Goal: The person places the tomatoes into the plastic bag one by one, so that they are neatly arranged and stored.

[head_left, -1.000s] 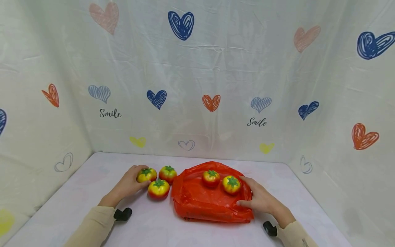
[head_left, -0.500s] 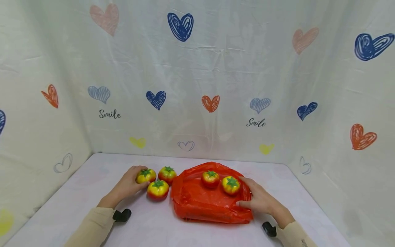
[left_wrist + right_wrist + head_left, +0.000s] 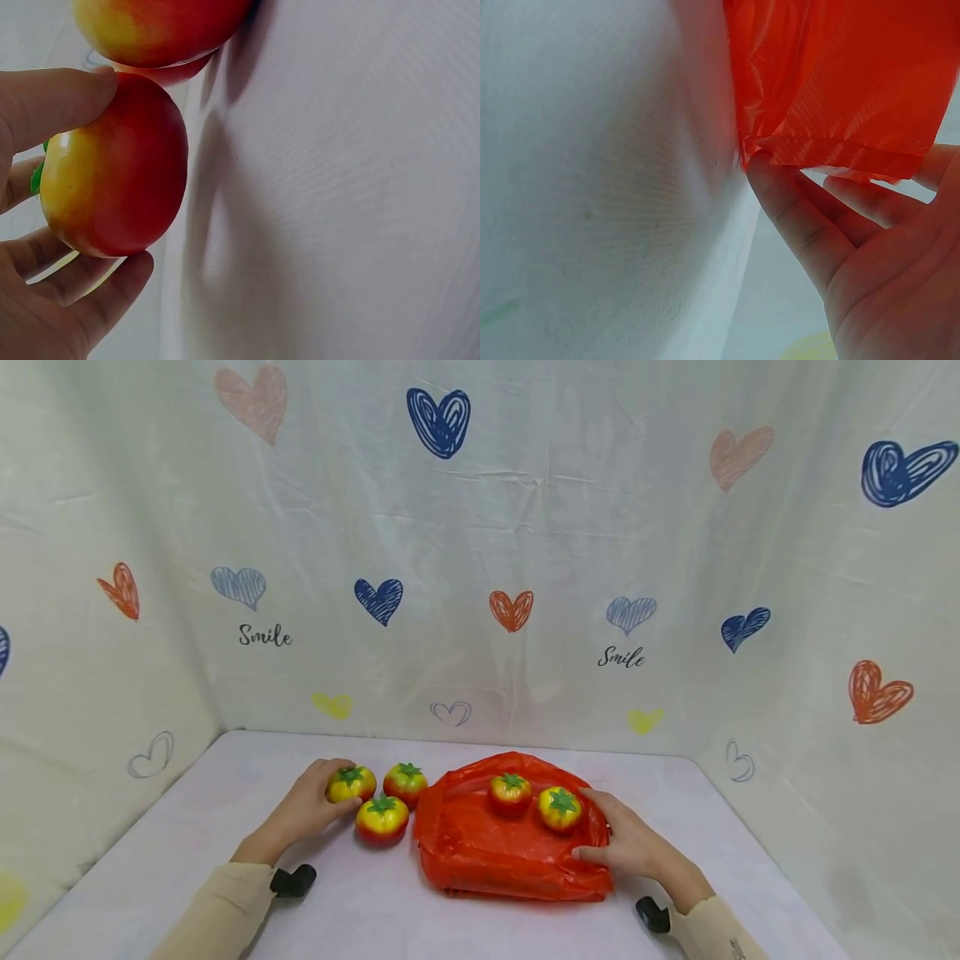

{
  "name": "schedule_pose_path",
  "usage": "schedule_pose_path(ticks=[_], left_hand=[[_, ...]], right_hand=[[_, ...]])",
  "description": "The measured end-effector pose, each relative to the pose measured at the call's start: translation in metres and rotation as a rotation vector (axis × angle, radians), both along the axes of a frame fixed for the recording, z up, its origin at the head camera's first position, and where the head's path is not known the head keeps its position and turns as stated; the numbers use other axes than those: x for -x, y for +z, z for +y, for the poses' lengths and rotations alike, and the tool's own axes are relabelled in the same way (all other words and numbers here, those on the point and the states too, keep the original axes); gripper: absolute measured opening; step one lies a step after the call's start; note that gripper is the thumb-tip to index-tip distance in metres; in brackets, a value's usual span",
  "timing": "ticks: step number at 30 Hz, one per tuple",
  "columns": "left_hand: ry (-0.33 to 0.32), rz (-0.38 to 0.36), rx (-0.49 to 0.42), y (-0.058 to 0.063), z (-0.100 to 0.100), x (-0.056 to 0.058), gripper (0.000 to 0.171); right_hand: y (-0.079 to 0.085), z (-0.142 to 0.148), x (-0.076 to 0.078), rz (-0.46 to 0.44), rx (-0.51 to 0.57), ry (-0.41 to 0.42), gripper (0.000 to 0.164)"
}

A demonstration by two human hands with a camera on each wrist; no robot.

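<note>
My left hand [image 3: 307,806] grips a red-and-yellow toy tomato [image 3: 351,785] with a green leafy top. In the left wrist view the thumb presses one side of that tomato [image 3: 127,172] and the fingertips meet the other. Beside it are two similar tomatoes, one behind [image 3: 405,787] and one in front [image 3: 382,822]. A red plastic bag [image 3: 487,843] lies spread on the table; inside its raised edges sit two more tomatoes [image 3: 510,795]. My right hand [image 3: 637,843] touches the bag's right end with extended fingers [image 3: 802,210], the thumb toward its front.
A white table [image 3: 352,910] carries everything. White curtain walls [image 3: 480,543] printed with hearts and "Smile" stand behind it and at both sides. A dark wrist device [image 3: 294,881] shows at the left sleeve, another [image 3: 652,914] at the right.
The head view shifts slightly. Both hands, the tomatoes and the bag otherwise keep nearly the same places.
</note>
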State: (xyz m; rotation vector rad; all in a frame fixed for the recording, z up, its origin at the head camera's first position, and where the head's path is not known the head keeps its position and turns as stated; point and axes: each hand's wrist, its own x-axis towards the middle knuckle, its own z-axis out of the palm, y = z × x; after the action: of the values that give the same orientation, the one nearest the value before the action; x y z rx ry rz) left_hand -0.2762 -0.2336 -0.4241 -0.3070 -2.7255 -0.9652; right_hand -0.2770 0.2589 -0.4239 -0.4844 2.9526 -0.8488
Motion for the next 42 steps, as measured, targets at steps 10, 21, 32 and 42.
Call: schedule_pose_path(ticks=[10, 21, 32, 42], left_hand=[[0.009, 0.031, -0.001, 0.006, 0.000, -0.001, 0.059], [-0.008, 0.106, -0.006, 0.013, 0.005, -0.003, 0.056], [-0.056, 0.184, 0.002, 0.023, 0.017, -0.008, 0.054], [-0.107, 0.277, 0.019, 0.031, 0.028, -0.014, 0.051]], right_hand=[[-0.001, 0.000, 0.000, -0.007, -0.001, -0.005, 0.097], [-0.001, 0.001, 0.000, 0.002, -0.011, 0.005, 0.096], [-0.001, 0.001, 0.000, 0.005, -0.004, 0.007, 0.097], [-0.002, 0.001, 0.001, 0.003, -0.002, 0.000, 0.097]])
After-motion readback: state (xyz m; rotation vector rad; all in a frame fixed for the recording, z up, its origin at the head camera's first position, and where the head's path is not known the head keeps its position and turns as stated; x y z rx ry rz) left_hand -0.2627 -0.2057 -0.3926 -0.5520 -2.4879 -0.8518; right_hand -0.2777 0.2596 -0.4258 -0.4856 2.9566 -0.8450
